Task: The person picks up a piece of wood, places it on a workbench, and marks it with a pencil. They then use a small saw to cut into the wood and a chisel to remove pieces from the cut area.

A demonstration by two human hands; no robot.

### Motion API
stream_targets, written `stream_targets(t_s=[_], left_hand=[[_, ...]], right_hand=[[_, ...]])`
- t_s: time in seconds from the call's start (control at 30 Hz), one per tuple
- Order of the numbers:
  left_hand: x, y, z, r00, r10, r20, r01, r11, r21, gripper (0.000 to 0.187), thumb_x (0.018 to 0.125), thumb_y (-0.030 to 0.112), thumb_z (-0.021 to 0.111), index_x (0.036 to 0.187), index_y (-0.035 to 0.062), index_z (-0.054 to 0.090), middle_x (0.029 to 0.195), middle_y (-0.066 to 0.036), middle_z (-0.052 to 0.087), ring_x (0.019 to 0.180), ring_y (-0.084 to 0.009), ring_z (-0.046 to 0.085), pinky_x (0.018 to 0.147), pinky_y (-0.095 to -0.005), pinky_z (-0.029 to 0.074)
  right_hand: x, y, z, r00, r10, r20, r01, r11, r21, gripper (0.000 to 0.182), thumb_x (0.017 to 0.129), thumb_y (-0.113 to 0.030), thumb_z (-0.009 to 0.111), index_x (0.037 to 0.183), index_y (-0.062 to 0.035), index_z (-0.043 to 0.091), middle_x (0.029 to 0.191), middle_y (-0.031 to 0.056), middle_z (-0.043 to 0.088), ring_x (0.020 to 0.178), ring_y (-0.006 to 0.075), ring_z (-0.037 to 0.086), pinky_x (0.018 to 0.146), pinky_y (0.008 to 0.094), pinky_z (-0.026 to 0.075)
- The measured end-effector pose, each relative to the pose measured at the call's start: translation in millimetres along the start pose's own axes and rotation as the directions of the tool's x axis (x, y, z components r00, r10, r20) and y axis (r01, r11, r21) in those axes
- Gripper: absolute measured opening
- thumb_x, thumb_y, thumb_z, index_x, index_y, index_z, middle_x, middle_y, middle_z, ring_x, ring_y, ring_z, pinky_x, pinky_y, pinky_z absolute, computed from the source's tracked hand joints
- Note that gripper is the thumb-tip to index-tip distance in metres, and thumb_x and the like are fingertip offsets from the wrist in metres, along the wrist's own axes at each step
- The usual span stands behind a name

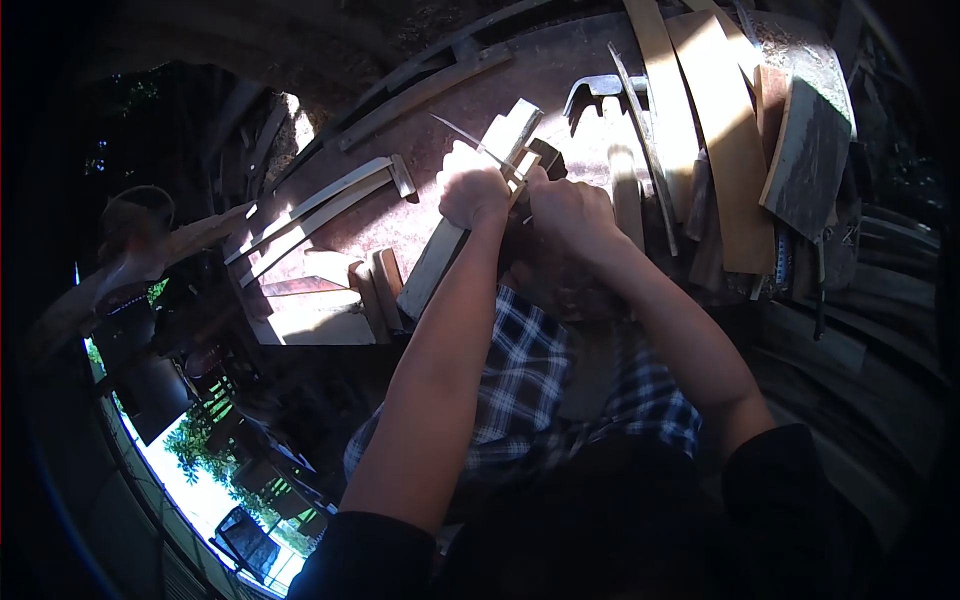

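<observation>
My left hand (472,187) is closed in a fist over a thick wooden beam (432,262) that lies slantwise at the bench's near edge. Between my hands shows a small pale piece of wood (521,170), and the left fingers appear wrapped round it. My right hand (572,208) is closed just to the right. From its fingertips a thin pointed blade (462,132) seems to run up and left past the left fist. The blade's handle end is hidden by the right hand.
A tool with a curved metal head (597,86) and wooden handle lies on the bench (385,225), right of the beam. Long boards (722,130) and a dark plank (808,160) are heaped on the right. A joined wooden frame piece (320,205) and short offcuts (375,290) lie left.
</observation>
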State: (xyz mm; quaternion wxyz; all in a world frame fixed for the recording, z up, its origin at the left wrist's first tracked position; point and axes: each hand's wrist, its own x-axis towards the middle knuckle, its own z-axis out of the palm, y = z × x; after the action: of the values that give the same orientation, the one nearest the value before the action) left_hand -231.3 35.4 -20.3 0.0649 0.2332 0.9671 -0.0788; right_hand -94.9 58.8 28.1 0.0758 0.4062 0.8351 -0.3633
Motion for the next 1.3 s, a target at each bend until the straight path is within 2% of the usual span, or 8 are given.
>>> stream_targets(t_s=[0.2, 0.4, 0.5, 0.7, 0.9, 1.03, 1.2, 1.3], left_hand=[[-1, -3, 2, 0.998, -0.058, 0.017, 0.059, 0.998, -0.024, 0.03, 0.081, 0.032, 0.054, 0.088, 0.0078, 0.071, 0.097, -0.011, 0.07, 0.089, -0.0249, 0.069, 0.076, -0.0363, 0.054], [7, -4, 15, 0.994, 0.023, -0.111, -0.029, 0.998, -0.053, 0.029, 0.08, 0.031, 0.055, 0.087, 0.0075, 0.071, 0.098, -0.012, 0.069, 0.089, -0.0252, 0.069, 0.075, -0.037, 0.054], [3, 0, 7, 1.0, 0.005, 0.018, -0.004, 0.999, -0.038, 0.027, 0.079, 0.03, 0.056, 0.086, 0.0075, 0.07, 0.095, -0.011, 0.069, 0.087, -0.0255, 0.069, 0.075, -0.037, 0.054], [5, -3, 12, 1.0, 0.004, -0.027, -0.005, 1.0, -0.019, 0.026, 0.08, 0.028, 0.054, 0.085, 0.0082, 0.07, 0.09, -0.01, 0.07, 0.083, -0.0254, 0.07, 0.074, -0.0366, 0.055], [-1, 1, 3, 0.999, -0.012, -0.041, 0.011, 1.0, -0.013, 0.027, 0.08, 0.03, 0.055, 0.082, 0.0081, 0.071, 0.087, -0.01, 0.071, 0.082, -0.0256, 0.07, 0.073, -0.037, 0.055], [5, -3, 16, 0.988, -0.022, -0.152, 0.023, 1.0, 0.001, 0.028, 0.08, 0.03, 0.054, 0.081, 0.008, 0.072, 0.087, -0.01, 0.071, 0.081, -0.0257, 0.07, 0.073, -0.0371, 0.055], [3, -3, 12, 1.0, -0.02, 0.011, 0.02, 1.0, 0.008, 0.026, 0.079, 0.03, 0.056, 0.08, 0.0088, 0.072, 0.086, -0.01, 0.071, 0.08, -0.0259, 0.07, 0.072, -0.0358, 0.056], [9, 0, 12, 0.989, 0.015, -0.147, -0.012, 1.0, 0.023, 0.025, 0.079, 0.029, 0.057, 0.08, 0.0094, 0.072, 0.086, -0.009, 0.071, 0.081, -0.0254, 0.071, 0.072, -0.0349, 0.056]], right_hand=[[-70, 16, -30, 0.968, 0.111, 0.224, -0.116, 0.993, 0.007, 0.028, 0.082, -0.021, 0.063, 0.099, -0.0021, 0.051, 0.079, 0.0191, 0.069, 0.076, 0.0334, 0.071, 0.066, 0.0435, 0.055], [-3, 3, -1, 1.0, -0.027, 0.006, 0.027, 0.999, 0.047, 0.021, 0.085, -0.015, 0.054, 0.099, -0.0009, 0.05, 0.074, 0.0211, 0.068, 0.073, 0.0369, 0.07, 0.065, 0.0485, 0.054], [-17, 8, -6, 0.999, -0.019, 0.037, 0.017, 0.998, 0.059, 0.022, 0.083, -0.014, 0.055, 0.1, -0.0005, 0.05, 0.074, 0.02, 0.068, 0.074, 0.0364, 0.07, 0.065, 0.047, 0.055], [-61, 9, -29, 0.979, 0.051, 0.198, -0.055, 0.998, 0.013, 0.019, 0.087, -0.017, 0.056, 0.098, -0.0013, 0.053, 0.078, 0.0184, 0.069, 0.076, 0.033, 0.071, 0.065, 0.0429, 0.055], [-1, 2, -1, 1.0, -0.002, 0.025, 0.001, 0.998, 0.061, 0.024, 0.084, -0.015, 0.056, 0.102, -0.0001, 0.05, 0.076, 0.0224, 0.068, 0.076, 0.0367, 0.07, 0.067, 0.047, 0.054], [-51, 16, -21, 0.993, -0.005, 0.116, -0.006, 0.996, 0.094, 0.022, 0.086, -0.015, 0.054, 0.102, -0.0001, 0.05, 0.077, 0.0236, 0.068, 0.077, 0.0373, 0.069, 0.068, 0.047, 0.054], [-34, 12, -4, 0.998, 0.013, 0.058, -0.018, 0.997, 0.073, 0.021, 0.084, -0.015, 0.06, 0.097, -0.0011, 0.052, 0.079, 0.018, 0.07, 0.077, 0.0318, 0.071, 0.064, 0.042, 0.055], [4, 3, 2, 1.0, -0.006, 0.001, 0.006, 0.999, 0.039, 0.017, 0.086, -0.015, 0.056, 0.096, -0.0017, 0.052, 0.079, 0.018, 0.07, 0.074, 0.0324, 0.071, 0.063, 0.0422, 0.055]])
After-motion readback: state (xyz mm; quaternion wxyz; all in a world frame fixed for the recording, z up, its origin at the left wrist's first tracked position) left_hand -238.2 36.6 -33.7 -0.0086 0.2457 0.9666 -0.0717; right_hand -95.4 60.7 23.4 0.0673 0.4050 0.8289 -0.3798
